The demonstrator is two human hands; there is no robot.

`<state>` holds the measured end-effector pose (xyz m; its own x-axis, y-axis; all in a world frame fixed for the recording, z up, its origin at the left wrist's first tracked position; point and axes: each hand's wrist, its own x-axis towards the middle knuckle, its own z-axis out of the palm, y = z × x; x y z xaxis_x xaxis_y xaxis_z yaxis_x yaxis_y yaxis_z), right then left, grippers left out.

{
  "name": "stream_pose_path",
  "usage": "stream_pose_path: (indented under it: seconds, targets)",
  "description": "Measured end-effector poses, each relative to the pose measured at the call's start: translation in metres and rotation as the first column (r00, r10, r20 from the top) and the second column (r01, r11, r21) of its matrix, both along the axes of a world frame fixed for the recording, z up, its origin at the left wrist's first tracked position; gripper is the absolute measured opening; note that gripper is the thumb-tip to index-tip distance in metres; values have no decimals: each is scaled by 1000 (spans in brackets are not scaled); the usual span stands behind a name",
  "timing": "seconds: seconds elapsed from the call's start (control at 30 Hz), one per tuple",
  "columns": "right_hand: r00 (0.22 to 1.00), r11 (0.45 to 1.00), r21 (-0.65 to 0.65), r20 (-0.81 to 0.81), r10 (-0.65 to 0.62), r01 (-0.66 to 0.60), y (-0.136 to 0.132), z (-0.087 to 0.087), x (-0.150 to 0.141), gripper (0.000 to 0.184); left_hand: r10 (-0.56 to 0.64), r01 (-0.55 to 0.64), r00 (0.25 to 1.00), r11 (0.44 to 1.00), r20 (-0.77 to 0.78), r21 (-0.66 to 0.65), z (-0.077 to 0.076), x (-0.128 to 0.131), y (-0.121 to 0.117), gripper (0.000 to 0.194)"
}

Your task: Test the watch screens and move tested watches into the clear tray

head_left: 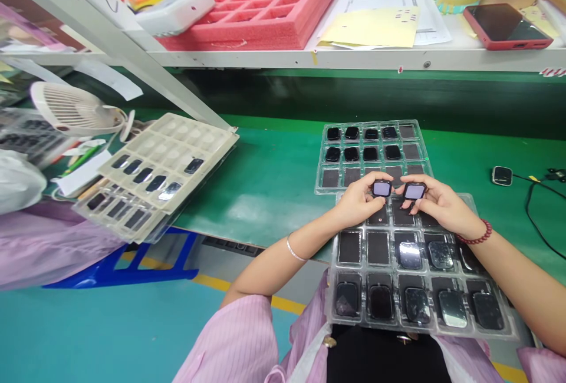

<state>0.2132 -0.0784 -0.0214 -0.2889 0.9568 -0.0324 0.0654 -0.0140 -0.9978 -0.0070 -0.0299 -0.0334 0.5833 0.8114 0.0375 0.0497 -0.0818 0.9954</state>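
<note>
My left hand [363, 199] pinches a small square smartwatch body [382, 188] with a lit, pale screen. A second smartwatch body [414, 191], its screen lit too, is gripped between the fingers and thumb of my right hand [437, 203]. The two are held side by side, a little apart. Below both hands lies a clear plastic tray [366, 265] with dark-lined pockets; several dark watch bodies [417, 304] fill its front row and part of the row behind. Beyond my hands, another clear tray [319, 165] holds two rows of dark watch bodies [351, 154].
A lone watch [502, 175] lies right on the green bench, near a black cable [530, 206]. Stacked cream trays [177, 141] stand left beside a small fan [73, 109]. The shelf above carries a pink foam tray [309, 23], papers [375, 26] and a red-cased phone [506, 26].
</note>
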Motion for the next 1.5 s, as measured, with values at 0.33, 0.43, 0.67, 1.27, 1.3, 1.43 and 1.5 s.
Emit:
stream_pose_path:
  seconds: [0.33,0.43,0.67,1.27,1.3,1.43,1.5]
  targets:
    - [999,1000,12,47,-1,1,0,3,-1,35,4,-3,999,1000,51,-24,-2,1,1,34]
    - [998,1000,20,55,-8,7,0,4,-1,34,15,-14,999,999,42,-28,-1,1,0,35]
    - [998,999,36,64,3,-5,-1,4,-1,34,16,-15,998,1000,53,-19,2,1,-1,36]
    - [1000,997,-75,-8,-16,15,-1,8,-1,25,-12,19,995,997,96,-73,-1,0,0,30]
    - [1000,996,-89,-19,-21,19,-1,8,-1,24,-14,22,995,997,100,-80,0,0,0,31]
    - [998,995,-102,-55,-26,20,-1,9,0,21,-17,35,990,991,137,-127,4,1,-1,37]
    - [998,995,-93,-55,-30,25,-1,9,0,21,-18,41,989,987,149,-155,6,1,-1,39]
